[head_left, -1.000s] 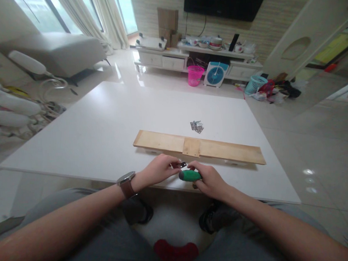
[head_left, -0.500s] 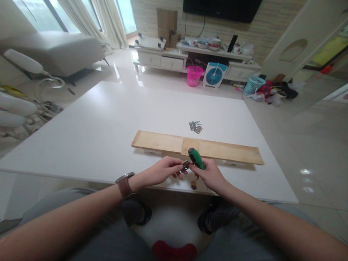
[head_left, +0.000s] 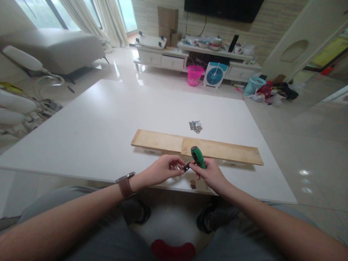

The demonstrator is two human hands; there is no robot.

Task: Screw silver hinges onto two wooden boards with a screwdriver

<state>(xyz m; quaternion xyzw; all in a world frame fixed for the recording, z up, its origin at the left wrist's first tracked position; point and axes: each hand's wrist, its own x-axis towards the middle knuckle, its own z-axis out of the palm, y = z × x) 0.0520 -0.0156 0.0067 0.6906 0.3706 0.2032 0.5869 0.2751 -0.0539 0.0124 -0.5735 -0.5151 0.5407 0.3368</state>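
Note:
Between both hands, just in front of the board, is a small dark metal hinge (head_left: 186, 167) with screw holes. My left hand (head_left: 171, 169) pinches its left end between thumb and fingers. With thumb and fingertip my right hand (head_left: 211, 174) holds the hinge's other end, while its palm also grips a screwdriver (head_left: 198, 157) by the green handle, butt end up. The screwdriver's shaft is mostly hidden below the hand. Beyond lies a long wooden board (head_left: 157, 140), raised off the white table. More hinges and screws (head_left: 196, 126) lie in a small pile behind it.
The white table (head_left: 90, 122) has a small yellow-and-blue sticker (head_left: 193, 184) near its front edge. Past the table, a pink basket (head_left: 195, 75) and a blue fan (head_left: 215, 74) stand by the TV cabinet (head_left: 173, 62). A padded white-armed machine (head_left: 13, 105) is at left.
The hinge has turned in my fingers and shifted slightly right. My left fingers have eased on it, and the screwdriver handle has moved a little right.

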